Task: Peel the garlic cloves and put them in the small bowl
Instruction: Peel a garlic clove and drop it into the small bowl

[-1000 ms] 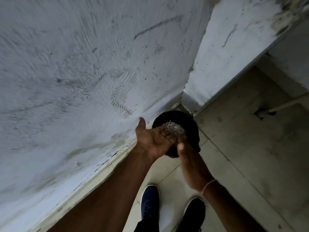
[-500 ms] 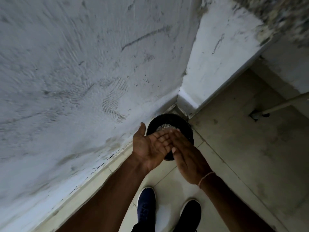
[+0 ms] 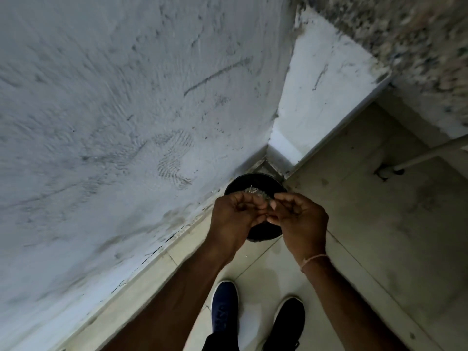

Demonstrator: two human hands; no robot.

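So both hands are hanging right over a round black bin [image 3: 263,233] that's sitting on the pale tiled floor [image 3: 354,224], tucked into the corner where the scuffed white plaster wall [image 3: 114,110] meets a short white side wall [image 3: 324,97]. The left hand [image 3: 234,219] is curling its fingers inward, and the right hand [image 3: 301,219] is doing the same, fingertips of both nearly meeting above the bin's middle. Each grip is looking pinched together, but whether anything is actually caught between the fingers I can't tell, it's too dark and small. Inside the bin, just past the fingertips, a pale papery heap of scraps [image 3: 254,192] is showing, could be garlic skins but hard to say. No cloves or small bowl that I can make out.

A thin tan thread bracelet [image 3: 312,259] is sitting on the right wrist. Near side of the bin, 2 dark blue shoes [image 3: 225,310] are standing on the tiles. Off to the bin's right, a pale pipe [image 3: 430,153] is running along, with a speckled granite slab [image 3: 417,34] up above it.
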